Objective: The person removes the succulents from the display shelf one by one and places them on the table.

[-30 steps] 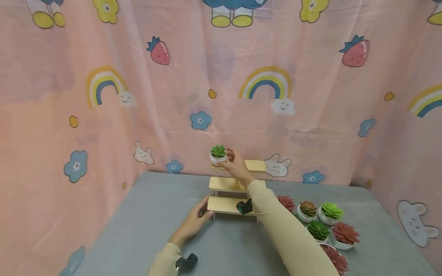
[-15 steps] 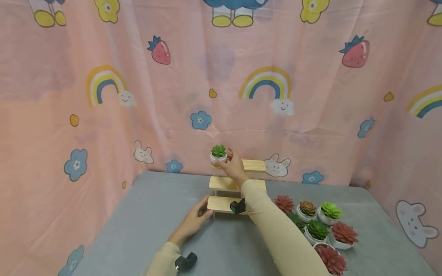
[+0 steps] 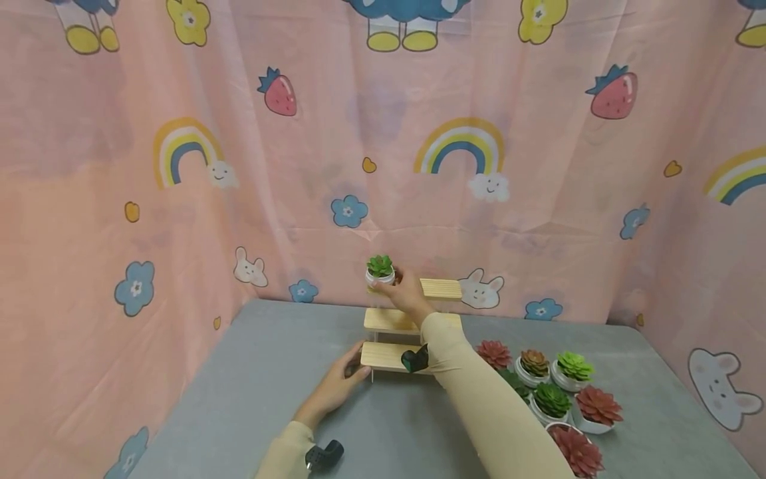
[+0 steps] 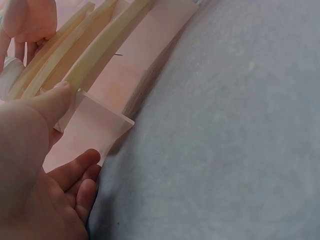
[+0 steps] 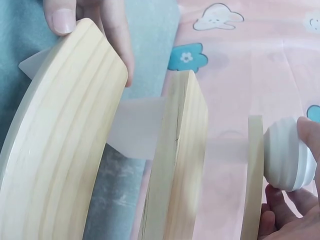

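A small green potted succulent in a white pot is at the left end of the top tier of a three-tier wooden display stand. My right hand holds the pot by its side; in the right wrist view its base meets the top board. My left hand grips the left end of the bottom board. In the left wrist view, the left thumb presses that board's edge, and the other fingers curl beside the translucent side panel.
Right of the stand, several potted succulents cluster on the grey table: red, brown, bright green and dark green. My right forearm passes beside them. A pink patterned curtain hangs behind the table.
The right wrist and forearm have shifted slightly left, while the hand stays at the pot on the top tier. The left hand keeps its place at the bottom board.
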### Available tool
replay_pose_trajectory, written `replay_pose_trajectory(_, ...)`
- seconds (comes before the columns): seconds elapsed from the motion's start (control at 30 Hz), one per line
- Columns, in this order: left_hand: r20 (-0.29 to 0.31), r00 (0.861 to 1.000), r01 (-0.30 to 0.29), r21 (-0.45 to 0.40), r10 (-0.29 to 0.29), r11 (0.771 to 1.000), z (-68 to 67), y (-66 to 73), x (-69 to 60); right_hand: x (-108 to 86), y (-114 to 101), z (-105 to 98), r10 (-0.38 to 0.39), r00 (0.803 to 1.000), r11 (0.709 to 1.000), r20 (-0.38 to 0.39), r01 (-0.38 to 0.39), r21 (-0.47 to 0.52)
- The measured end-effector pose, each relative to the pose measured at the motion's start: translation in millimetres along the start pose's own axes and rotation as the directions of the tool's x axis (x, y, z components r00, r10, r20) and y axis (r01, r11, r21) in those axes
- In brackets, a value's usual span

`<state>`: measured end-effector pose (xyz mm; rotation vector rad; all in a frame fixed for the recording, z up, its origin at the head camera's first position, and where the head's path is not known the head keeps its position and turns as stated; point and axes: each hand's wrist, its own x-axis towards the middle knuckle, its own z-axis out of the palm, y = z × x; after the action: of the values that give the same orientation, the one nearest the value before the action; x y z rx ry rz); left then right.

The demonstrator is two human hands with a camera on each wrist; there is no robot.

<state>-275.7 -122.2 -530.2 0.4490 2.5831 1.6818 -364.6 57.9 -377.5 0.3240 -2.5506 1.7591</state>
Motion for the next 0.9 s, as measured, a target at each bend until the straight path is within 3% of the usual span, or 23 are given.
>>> replay_pose_trajectory(0.2, -0.007, 1.000, 0.000, -0.004, 0.000, 1.000, -1.6, -1.6, 0.0, 0.7, 1.0, -1.1, -0.027, 0.999, 1.000, 0.038, 0.027, 0.008)
replay_pose_trajectory(0.43, 0.011, 1.000, -0.021, 0.016, 0.021, 1.000, -0.3, -3.3, 3.2, 0.6, 1.9, -7.5, -0.002, 0.998, 0.999, 0.061, -0.001, 0.048)
replay_pose_trajectory(0.63, 0.018, 1.000, -0.017, 0.015, 0.017, 1.000, -0.7, -0.2, 0.9, -3.8, 2.9, -13.8, 0.012, 1.000, 0.998, 0.024, -0.014, 0.066)
replay_pose_trajectory(0.77, -0.008, 1.000, 0.006, 0.025, -0.006, 1.000, -3.1, -1.6, -2.2, -10.0, 5.7, -21.7, -0.064, 0.998, 0.993, -0.005, 0.064, 0.095)
replay_pose_trajectory(0.9, 0.004, 1.000, 0.013, 0.029, -0.013, 0.999, 0.1, -1.5, -0.1, -21.3, 6.3, -43.7, -0.134, 0.990, 0.990, -0.033, 0.135, 0.035)
